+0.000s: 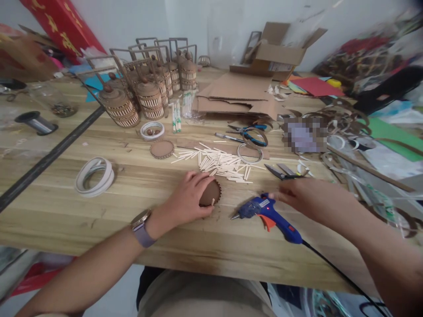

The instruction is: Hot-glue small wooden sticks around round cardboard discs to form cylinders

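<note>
My left hand [187,198] rests on the wooden table [139,185], fingers closed around a round brown cardboard disc [211,192] with a scalloped edge. One short pale stick stands at the disc's near rim. My right hand [307,196] reaches left over the table, blurred, its fingertips touching the back of a blue hot glue gun [269,213] that lies on the table with its nozzle pointing left. A pile of short pale sticks [218,163] lies just beyond the disc.
A second scalloped disc [161,149], tape rolls [94,176], scissors [247,132] and cardboard rings lie around. Several cardboard lanterns [145,94] stand at the back left, flat cardboard sheets and an open box [277,48] at the back. The glue gun's cable runs off to the right.
</note>
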{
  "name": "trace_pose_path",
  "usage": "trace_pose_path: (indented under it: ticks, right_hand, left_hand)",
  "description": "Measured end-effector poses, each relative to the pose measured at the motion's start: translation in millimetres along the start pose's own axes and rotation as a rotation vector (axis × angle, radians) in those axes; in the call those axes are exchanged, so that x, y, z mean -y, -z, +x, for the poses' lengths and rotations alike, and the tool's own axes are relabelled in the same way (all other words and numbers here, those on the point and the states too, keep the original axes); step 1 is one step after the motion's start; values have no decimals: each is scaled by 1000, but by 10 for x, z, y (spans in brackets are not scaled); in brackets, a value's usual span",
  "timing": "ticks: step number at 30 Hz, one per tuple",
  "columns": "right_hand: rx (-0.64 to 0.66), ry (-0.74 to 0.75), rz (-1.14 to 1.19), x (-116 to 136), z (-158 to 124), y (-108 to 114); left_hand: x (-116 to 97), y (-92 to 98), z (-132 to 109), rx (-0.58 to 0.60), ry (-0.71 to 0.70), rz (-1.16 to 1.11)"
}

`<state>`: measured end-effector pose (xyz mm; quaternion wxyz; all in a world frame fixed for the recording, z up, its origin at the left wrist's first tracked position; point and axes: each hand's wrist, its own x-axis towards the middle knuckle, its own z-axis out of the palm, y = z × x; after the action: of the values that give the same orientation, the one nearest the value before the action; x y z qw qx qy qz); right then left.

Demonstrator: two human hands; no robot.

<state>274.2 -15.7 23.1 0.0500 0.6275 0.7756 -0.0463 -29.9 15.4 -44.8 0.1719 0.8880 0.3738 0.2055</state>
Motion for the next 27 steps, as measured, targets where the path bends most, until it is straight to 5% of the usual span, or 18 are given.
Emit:
trace_pose_path:
  ticks: [3,5,16,23,27]
  right_hand:
    - [-132,202,10,220,179,23]
    - [-84,271,-32,380,316,1]
    - [175,248,-88,445,622,-7]
    - [46,322,423,572,461,45]
    - [-56,461,531,675,327,99]
  left_hand:
    - [6,-5,1,-3,-3,-3]
    - [13,-8,0,-7,-7,-2]
    - [27,-10,6,18,-9,-17]
    - [16,-5,11,30,5,-16]
    - [8,3,14,33,15,-13]
